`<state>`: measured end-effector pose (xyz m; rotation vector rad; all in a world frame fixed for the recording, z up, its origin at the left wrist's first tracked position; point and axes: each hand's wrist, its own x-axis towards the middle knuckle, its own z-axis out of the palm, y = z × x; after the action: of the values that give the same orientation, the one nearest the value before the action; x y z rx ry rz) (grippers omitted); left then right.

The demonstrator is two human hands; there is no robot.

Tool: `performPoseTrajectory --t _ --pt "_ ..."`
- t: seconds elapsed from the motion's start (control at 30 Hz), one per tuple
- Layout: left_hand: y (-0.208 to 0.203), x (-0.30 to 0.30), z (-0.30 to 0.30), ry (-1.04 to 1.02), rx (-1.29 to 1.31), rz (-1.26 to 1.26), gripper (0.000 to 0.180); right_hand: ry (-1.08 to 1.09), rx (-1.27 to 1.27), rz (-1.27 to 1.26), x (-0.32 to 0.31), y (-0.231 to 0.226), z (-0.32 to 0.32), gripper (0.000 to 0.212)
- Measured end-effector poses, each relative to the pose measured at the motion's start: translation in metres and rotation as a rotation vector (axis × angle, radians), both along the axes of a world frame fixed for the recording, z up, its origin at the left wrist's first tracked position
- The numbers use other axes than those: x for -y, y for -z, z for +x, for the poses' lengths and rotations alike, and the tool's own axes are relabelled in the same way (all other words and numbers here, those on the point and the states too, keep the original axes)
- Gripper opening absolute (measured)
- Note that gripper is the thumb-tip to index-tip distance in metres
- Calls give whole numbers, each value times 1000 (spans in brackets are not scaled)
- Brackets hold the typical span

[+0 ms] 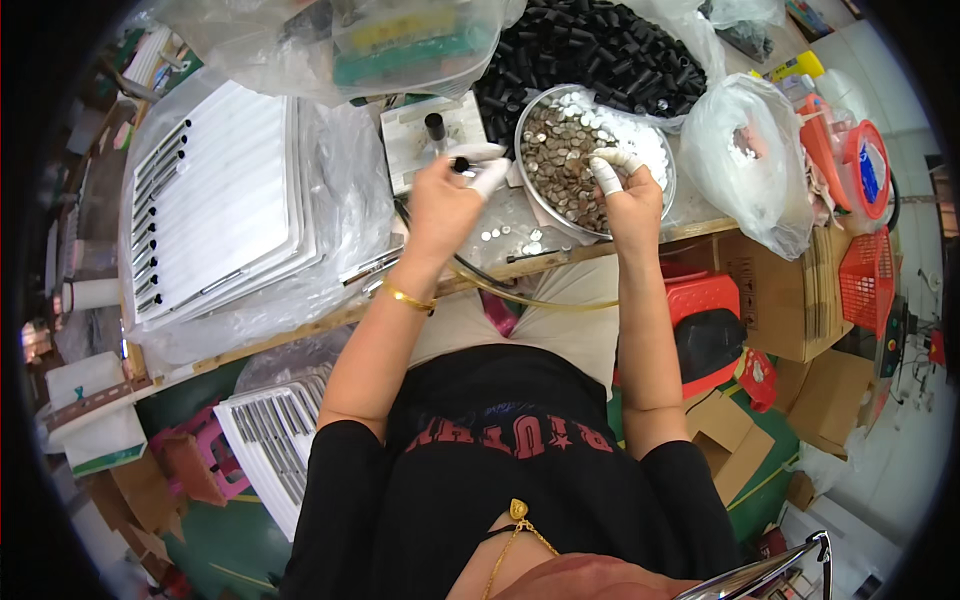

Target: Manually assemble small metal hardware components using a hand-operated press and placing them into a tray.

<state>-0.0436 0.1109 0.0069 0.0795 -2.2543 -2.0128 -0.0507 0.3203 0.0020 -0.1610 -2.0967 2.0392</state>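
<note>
Glasses (760,578) are closest to the lens, down in the bottom right corner. Up at the fingers: the left hand (443,205) looks pinched around a short black tube (460,164), though it's a bit blurred. The right hand (633,200) is over the bowl (672,190), thumb and finger close at the tips; can't tell if they've got a disc between them.

Tube looks light, stiff and probably a bit slick, so I'd grab it round its sides and leave the open end free. Brownish discs (552,150) look thin, light and fiddly, best nipped by the edge. White finger covers probably help grip.

Just past the left hand, another black tube (434,126) stands upright on a pale board (400,140). Big heap of black tubes (610,50) behind the bowl, plastic bag (750,160) crowding its right. White sheets (235,190) fill the left of the surface (697,207). Loose white bits (532,247) and a yellowish hose (545,302) clutter the near edge, so watch your sleeves.
</note>
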Motion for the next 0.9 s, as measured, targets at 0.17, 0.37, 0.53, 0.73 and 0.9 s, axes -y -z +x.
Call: performPoseTrajectory --t 0.17,0.37,0.53,0.73,0.9 --pt "-24 27 32 -111 122 156 31 -241 -16 -90 50 -25 -1 8" --pt "-1 44 53 6 292 580 20 -241 -602 455 100 -36 -27 12" --pt "11 56 62 1 304 858 29 -199 -858 865 106 -38 -38 18" --pt "7 68 51 40 244 885 42 -293 -953 1028 99 -42 -51 21" --pt "0 65 51 76 242 937 43 -227 -797 828 113 -43 -50 19"
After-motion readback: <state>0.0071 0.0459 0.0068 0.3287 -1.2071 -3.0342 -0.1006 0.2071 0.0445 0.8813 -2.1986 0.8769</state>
